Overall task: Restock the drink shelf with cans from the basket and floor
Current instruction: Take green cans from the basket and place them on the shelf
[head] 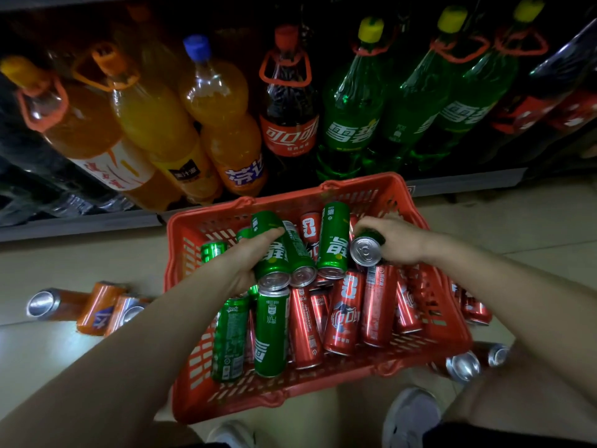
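A red plastic basket (449, 321) stands on the floor in front of the shelf, filled with several green and red slim cans. My left hand (240, 258) grips a pair of green cans (284, 253) over the basket's left half. My right hand (395, 239) holds another green can (366, 250) by its body, silver top facing me, above the red cans (345, 313). A third green can (334, 240) leans between my hands.
Orange cans (97, 307) lie on the floor left of the basket. Red cans (475, 310) and silver-topped cans (463, 367) lie to its right. The bottom shelf (80, 224) holds large orange, cola and green bottles. My shoes (410, 415) are just behind the basket.
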Demonstrator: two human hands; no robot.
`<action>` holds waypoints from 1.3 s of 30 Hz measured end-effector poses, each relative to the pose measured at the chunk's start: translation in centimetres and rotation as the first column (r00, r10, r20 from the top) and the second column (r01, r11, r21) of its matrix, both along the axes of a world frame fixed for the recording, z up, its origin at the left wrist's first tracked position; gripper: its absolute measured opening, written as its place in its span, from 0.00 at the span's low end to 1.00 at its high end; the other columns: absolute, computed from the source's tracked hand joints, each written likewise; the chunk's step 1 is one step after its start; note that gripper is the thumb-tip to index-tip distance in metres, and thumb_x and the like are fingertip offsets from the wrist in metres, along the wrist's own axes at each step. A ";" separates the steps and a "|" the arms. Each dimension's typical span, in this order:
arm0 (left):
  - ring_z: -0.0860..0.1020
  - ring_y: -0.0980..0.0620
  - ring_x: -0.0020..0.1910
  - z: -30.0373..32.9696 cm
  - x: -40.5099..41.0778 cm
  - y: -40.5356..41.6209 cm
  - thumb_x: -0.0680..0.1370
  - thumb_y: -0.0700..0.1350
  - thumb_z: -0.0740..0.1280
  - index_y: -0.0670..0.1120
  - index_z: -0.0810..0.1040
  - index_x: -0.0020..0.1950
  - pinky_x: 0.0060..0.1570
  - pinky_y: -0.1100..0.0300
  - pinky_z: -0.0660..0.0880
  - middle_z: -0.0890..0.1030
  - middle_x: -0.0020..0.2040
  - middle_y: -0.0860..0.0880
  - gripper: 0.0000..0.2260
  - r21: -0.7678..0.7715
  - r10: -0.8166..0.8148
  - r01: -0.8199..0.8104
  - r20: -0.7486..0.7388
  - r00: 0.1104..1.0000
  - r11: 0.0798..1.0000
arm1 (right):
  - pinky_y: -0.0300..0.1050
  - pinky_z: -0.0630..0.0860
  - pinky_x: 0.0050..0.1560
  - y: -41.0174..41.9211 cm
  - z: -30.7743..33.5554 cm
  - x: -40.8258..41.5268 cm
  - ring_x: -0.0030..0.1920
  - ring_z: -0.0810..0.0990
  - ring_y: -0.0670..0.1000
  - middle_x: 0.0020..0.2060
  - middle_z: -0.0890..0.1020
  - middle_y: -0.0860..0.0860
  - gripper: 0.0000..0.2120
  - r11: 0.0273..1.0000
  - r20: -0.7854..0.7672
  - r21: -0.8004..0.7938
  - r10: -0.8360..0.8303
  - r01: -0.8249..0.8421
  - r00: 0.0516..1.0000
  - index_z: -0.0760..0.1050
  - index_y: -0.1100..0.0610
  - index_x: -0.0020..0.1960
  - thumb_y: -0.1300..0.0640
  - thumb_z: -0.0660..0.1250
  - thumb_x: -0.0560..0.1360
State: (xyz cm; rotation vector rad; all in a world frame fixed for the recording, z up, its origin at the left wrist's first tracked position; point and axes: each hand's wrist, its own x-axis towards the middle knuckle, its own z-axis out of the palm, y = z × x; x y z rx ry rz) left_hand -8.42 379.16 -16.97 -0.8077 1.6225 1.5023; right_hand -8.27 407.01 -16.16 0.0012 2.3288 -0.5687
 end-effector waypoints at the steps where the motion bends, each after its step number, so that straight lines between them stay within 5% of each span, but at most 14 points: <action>1: 0.89 0.44 0.44 0.0 -0.1 0.1 0.80 0.53 0.73 0.42 0.77 0.66 0.44 0.51 0.83 0.89 0.48 0.40 0.20 0.003 0.008 -0.008 0.014 1.000 1.000 | 0.44 0.77 0.51 -0.3 0.3 -0.1 0.60 0.76 0.56 0.62 0.74 0.55 0.25 0.989 0.054 -0.073 -0.125 0.128 0.991 0.74 0.44 0.63 0.69 0.64 0.76; 3: 0.88 0.44 0.44 0.1 -0.3 0.2 0.81 0.53 0.71 0.41 0.78 0.65 0.44 0.51 0.83 0.88 0.49 0.40 0.18 0.031 0.019 -0.020 0.029 0.999 0.999 | 0.44 0.78 0.44 -1.2 1.3 -0.3 0.56 0.77 0.55 0.58 0.77 0.55 0.24 0.890 0.241 -0.192 -0.366 0.414 0.899 0.76 0.52 0.64 0.72 0.59 0.74; 5: 0.88 0.44 0.44 0.3 -0.4 0.4 0.82 0.53 0.70 0.41 0.79 0.62 0.46 0.50 0.82 0.88 0.47 0.40 0.17 0.078 0.047 -0.052 0.064 0.997 0.996 | 0.55 0.82 0.55 -1.7 1.5 -0.6 0.56 0.80 0.57 0.57 0.81 0.58 0.15 0.727 0.392 -0.273 -0.514 0.630 0.763 0.77 0.59 0.59 0.66 0.60 0.76; 8: 0.88 0.42 0.48 0.4 -0.4 1.1 0.80 0.55 0.71 0.41 0.79 0.62 0.51 0.47 0.82 0.88 0.49 0.39 0.19 0.114 0.079 -0.087 0.074 0.994 0.990 | 0.53 0.82 0.48 -2.3 0.3 -0.8 0.49 0.84 0.56 0.51 0.85 0.57 0.12 0.573 0.349 -0.252 -0.697 0.780 0.626 0.78 0.59 0.59 0.54 0.69 0.79; 12: 0.87 0.41 0.51 0.0 -0.3 1.9 0.80 0.56 0.71 0.42 0.80 0.63 0.54 0.46 0.82 0.88 0.52 0.39 0.20 0.147 0.106 -0.114 0.062 0.992 0.982 | 0.50 0.83 0.42 -2.5 -0.4 -0.3 0.46 0.87 0.59 0.51 0.85 0.60 0.22 0.460 0.353 -0.228 -0.782 0.858 0.513 0.76 0.61 0.63 0.63 0.76 0.71; 18: 0.88 0.42 0.50 -0.6 -0.1 2.2 0.80 0.53 0.71 0.42 0.78 0.67 0.54 0.46 0.82 0.88 0.53 0.40 0.20 0.184 0.092 -0.094 0.021 0.996 0.978 | 0.54 0.82 0.57 -2.2 2.0 -0.1 0.55 0.85 0.58 0.56 0.85 0.59 0.18 0.389 0.529 -0.386 -0.650 0.837 0.546 0.79 0.60 0.62 0.68 0.73 0.73; 22: 0.87 0.37 0.52 -1.0 -0.3 2.0 0.74 0.51 0.77 0.46 0.68 0.77 0.47 0.42 0.84 0.86 0.58 0.38 0.34 0.185 0.148 -0.148 0.013 0.989 0.972 | 0.56 0.80 0.63 -3.4 1.7 -0.2 0.58 0.84 0.59 0.59 0.84 0.59 0.22 0.332 0.563 -0.427 -0.630 0.841 0.535 0.77 0.61 0.65 0.67 0.71 0.72; 28: 0.87 0.38 0.53 0.0 0.3 2.5 0.79 0.54 0.72 0.42 0.78 0.66 0.50 0.43 0.83 0.87 0.55 0.37 0.21 0.244 0.151 -0.160 0.056 0.987 0.956 | 0.58 0.81 0.61 -4.6 0.5 0.1 0.58 0.86 0.60 0.58 0.86 0.60 0.19 0.321 0.632 -0.430 -0.561 0.844 0.535 0.75 0.59 0.67 0.56 0.71 0.78; 33: 0.86 0.34 0.53 -0.1 0.8 3.7 0.73 0.57 0.78 0.50 0.68 0.77 0.49 0.39 0.83 0.84 0.62 0.37 0.36 0.262 0.166 -0.170 0.040 0.985 0.950 | 0.59 0.83 0.58 -5.6 -0.5 0.6 0.55 0.87 0.60 0.57 0.86 0.59 0.27 0.342 0.591 -0.478 -0.556 0.809 0.585 0.71 0.53 0.71 0.50 0.74 0.75; 36: 0.87 0.37 0.53 0.2 1.4 4.0 0.78 0.54 0.75 0.57 0.65 0.77 0.50 0.38 0.84 0.84 0.62 0.39 0.31 0.231 0.131 -0.118 -0.044 0.990 0.966 | 0.63 0.82 0.59 -6.0 -0.9 1.2 0.55 0.87 0.60 0.58 0.85 0.58 0.33 0.354 0.572 -0.503 -0.548 0.789 0.611 0.70 0.50 0.72 0.48 0.77 0.70; 39: 0.86 0.37 0.56 0.4 1.8 4.3 0.78 0.53 0.74 0.62 0.62 0.78 0.53 0.34 0.82 0.82 0.62 0.41 0.32 0.232 0.126 -0.098 -0.108 0.986 0.968 | 0.57 0.84 0.55 -6.4 -0.8 1.7 0.55 0.87 0.58 0.57 0.87 0.57 0.26 0.286 0.618 -0.520 -0.524 0.804 0.586 0.73 0.51 0.70 0.48 0.74 0.74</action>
